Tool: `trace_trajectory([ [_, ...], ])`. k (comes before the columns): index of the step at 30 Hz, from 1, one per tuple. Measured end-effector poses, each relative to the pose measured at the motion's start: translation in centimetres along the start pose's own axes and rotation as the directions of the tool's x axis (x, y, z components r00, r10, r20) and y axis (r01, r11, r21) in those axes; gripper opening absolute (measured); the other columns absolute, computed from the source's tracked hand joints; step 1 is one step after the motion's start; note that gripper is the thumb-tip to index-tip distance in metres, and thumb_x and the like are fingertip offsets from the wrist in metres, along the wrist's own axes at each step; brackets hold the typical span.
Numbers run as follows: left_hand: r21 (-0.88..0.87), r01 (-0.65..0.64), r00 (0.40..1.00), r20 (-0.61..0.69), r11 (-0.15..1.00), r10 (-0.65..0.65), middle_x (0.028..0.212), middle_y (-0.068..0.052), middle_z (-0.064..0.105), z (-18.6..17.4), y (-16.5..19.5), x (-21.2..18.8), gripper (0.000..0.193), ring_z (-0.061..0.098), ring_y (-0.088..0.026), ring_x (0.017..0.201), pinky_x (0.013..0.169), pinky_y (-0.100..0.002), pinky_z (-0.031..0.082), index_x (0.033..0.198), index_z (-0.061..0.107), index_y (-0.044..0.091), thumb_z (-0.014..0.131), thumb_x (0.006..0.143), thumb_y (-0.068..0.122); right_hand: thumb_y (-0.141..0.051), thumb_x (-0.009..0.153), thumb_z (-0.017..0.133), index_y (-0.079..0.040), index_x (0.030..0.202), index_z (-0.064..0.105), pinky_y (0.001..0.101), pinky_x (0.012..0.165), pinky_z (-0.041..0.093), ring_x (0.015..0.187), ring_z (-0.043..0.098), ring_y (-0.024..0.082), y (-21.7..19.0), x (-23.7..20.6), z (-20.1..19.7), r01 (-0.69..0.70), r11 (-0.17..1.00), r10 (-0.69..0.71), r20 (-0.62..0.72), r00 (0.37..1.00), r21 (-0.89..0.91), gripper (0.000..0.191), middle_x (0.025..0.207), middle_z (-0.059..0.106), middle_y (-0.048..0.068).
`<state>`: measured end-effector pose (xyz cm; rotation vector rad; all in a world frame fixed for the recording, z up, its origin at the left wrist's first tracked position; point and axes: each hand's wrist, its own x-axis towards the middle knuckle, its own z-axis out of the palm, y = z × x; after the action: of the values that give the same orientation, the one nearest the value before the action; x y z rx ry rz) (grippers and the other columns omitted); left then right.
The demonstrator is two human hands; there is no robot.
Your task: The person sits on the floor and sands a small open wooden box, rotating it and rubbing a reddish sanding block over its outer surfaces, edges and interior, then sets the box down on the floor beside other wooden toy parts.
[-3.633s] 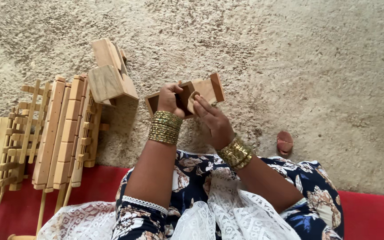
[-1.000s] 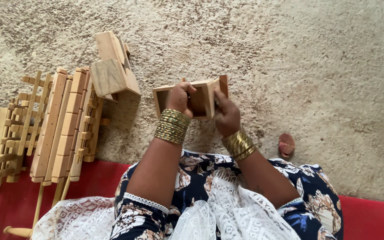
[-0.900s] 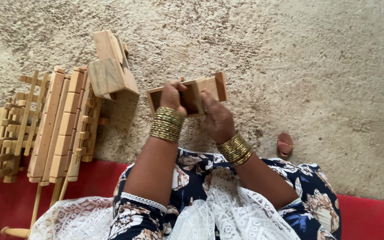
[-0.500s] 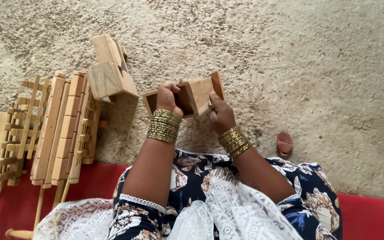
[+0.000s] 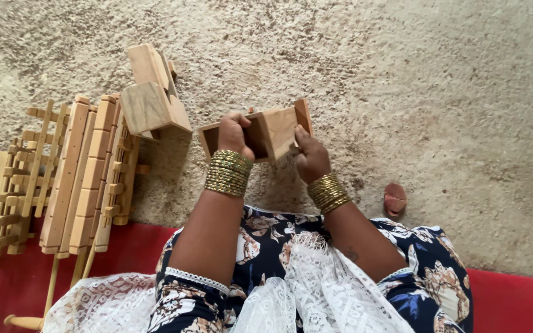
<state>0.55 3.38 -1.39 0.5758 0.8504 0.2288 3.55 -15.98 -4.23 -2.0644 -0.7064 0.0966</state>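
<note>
I hold a small open wooden box frame in front of me, above the sandy ground. My left hand grips its left part, fingers curled over the top edge. My right hand holds the right lower corner. Both wrists wear stacks of gold bangles. The inside of the frame looks dark, and part of it is hidden behind my left hand.
Several wooden frames and slatted pieces lie stacked at the left, with a similar wooden box on top. A small brown object lies on the ground at the right. A red mat runs under my lap.
The wooden frame has been turned and shifted between my hands; my right hand moved from its side down to the lower right corner. The stacks at the left have not moved.
</note>
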Motion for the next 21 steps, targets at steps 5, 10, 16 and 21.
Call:
trace_trajectory([
  [5, 0.098, 0.029, 0.998, 0.061, 0.995, -0.035, 0.075, -0.006, 0.054, 0.7, -0.2, -1.1, 0.006, 0.059, -0.024, 0.07, 0.071, -0.044, 0.056, 0.076, 0.051, 0.011, 0.053, 0.07, 0.012, 0.004, 0.084, 0.038, -0.004, 0.145, 0.05, 0.0347, 0.066, 0.064, 0.099, 0.075, 0.025, -2.8, -1.7, 0.0, -0.246, 0.967, 0.238, 0.106, 0.965, 0.062, 0.062, 0.134, 0.065, 0.017],
  [10, 0.021, -0.092, 0.962, 0.258, 0.996, 0.084, 0.091, -0.009, 0.061, 0.1, 0.0, -1.0, 0.018, 0.064, -0.025, 0.083, 0.079, -0.043, 0.057, 0.094, 0.056, 0.008, 0.061, 0.084, 0.023, 0.002, 0.099, 0.05, 0.005, 0.142, 0.05, 0.0275, 0.071, 0.061, 0.094, 0.07, 0.023, -2.7, -2.1, 1.4, 0.389, 0.921, -0.383, -0.161, 0.91, 0.003, 0.043, 0.145, 0.058, 0.026],
  [16, 0.596, -0.261, 0.965, 0.143, 0.759, 0.22, 0.107, -0.008, 0.068, 0.5, -1.6, 0.1, 0.044, 0.068, -0.02, 0.092, 0.078, -0.035, 0.059, 0.133, 0.056, 0.018, 0.047, 0.098, 0.044, -0.001, 0.102, 0.046, 0.001, 0.132, 0.064, 0.0272, 0.083, 0.065, 0.109, 0.072, 0.024, 1.6, 0.4, -1.1, -0.123, 0.954, 0.173, -0.168, 0.97, 0.273, 0.034, 0.128, 0.068, 0.025],
  [21, 0.561, -0.253, 0.963, 0.227, 0.788, 0.147, 0.094, -0.013, 0.072, 0.0, -2.4, 1.1, 0.055, 0.07, -0.021, 0.081, 0.072, -0.032, 0.059, 0.123, 0.069, 0.006, 0.047, 0.1, 0.05, -0.001, 0.102, 0.048, 0.003, 0.119, 0.07, 0.0302, 0.075, 0.064, 0.096, 0.074, 0.029, -1.7, -0.9, -1.4, -0.014, 0.94, 0.043, -0.076, 0.996, 0.342, 0.028, 0.113, 0.074, 0.027],
])
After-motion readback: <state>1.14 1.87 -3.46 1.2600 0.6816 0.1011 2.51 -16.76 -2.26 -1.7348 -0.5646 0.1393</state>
